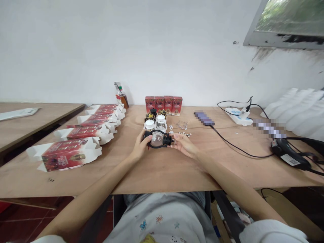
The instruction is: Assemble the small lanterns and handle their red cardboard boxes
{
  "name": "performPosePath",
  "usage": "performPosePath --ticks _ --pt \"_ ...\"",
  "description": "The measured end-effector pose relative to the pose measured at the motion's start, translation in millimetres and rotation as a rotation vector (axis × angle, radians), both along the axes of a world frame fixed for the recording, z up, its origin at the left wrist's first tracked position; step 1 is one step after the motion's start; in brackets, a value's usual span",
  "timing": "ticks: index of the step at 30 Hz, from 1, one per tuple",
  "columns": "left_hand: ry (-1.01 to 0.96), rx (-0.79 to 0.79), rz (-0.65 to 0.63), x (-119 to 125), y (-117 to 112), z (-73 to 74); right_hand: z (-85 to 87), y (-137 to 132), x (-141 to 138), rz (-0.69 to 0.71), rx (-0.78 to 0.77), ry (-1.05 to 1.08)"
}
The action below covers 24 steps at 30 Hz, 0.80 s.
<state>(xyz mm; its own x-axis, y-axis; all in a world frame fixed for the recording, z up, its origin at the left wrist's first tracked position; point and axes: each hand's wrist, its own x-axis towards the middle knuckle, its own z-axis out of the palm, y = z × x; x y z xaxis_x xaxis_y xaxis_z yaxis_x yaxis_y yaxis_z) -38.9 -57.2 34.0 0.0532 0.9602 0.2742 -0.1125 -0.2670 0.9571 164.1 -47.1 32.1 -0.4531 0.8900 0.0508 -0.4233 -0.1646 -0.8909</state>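
Note:
Both my hands hold a small lantern [158, 139] with a clear globe and black ends, lying on its side just above the wooden table [162, 168]. My left hand [140, 145] grips its left end with curled fingers. My right hand [182, 143] closes on its right end. Right behind stand several more small lanterns [155, 122], some with white caps, some black and gold. Small metal parts [182, 130] lie scattered to the right of them.
Several flat, unfolded red cartons [83, 135] lie in a row on the left. Closed red boxes [163, 104] and a bottle [122, 96] stand by the wall. On the right lie a power strip [238, 114], cables and a black tool [290, 153]. A second table [30, 121] stands at far left.

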Motion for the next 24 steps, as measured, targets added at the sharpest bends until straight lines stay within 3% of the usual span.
performPosePath --ticks 11,24 --pt "0.0 0.007 0.005 1.9 -2.5 1.7 -1.6 -1.3 -1.1 -0.053 0.019 0.03" --pt "-0.059 0.03 -0.04 -4.2 6.8 -11.9 -1.9 -4.5 0.3 0.081 0.054 0.099"
